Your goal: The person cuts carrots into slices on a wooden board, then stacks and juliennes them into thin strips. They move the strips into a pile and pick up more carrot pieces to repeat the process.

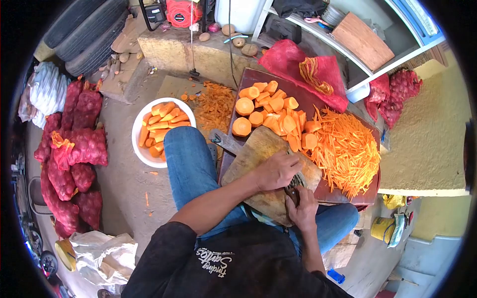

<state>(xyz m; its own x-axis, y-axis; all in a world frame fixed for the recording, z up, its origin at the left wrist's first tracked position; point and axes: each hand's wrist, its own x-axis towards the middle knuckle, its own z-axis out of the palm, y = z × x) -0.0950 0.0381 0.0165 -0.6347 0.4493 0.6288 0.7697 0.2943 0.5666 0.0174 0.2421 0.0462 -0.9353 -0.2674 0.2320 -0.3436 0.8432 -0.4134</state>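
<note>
My left hand (278, 171) is closed over the wooden cutting board (253, 156), its fingertips near the blade; what they grip is hidden. My right hand (302, 206) wraps round the brown handle of a knife (293, 195), whose dark, patterned blade lies over the board between both hands. Beyond the board, peeled carrot chunks and slices (271, 111) sit on the dark red table (308, 98). A large heap of carrot strips (348, 154) lies to the right. A second flat metal blade (226, 141) sticks out at the board's left side.
Left of my knee stands a white basin (137, 144) of peeled carrots. Carrot peelings (214, 107) lie on the floor beyond. Red mesh sacks (82, 149) are piled far left. An empty red mesh bag (308, 69) touches the table's back edge, near a white shelf (318, 37).
</note>
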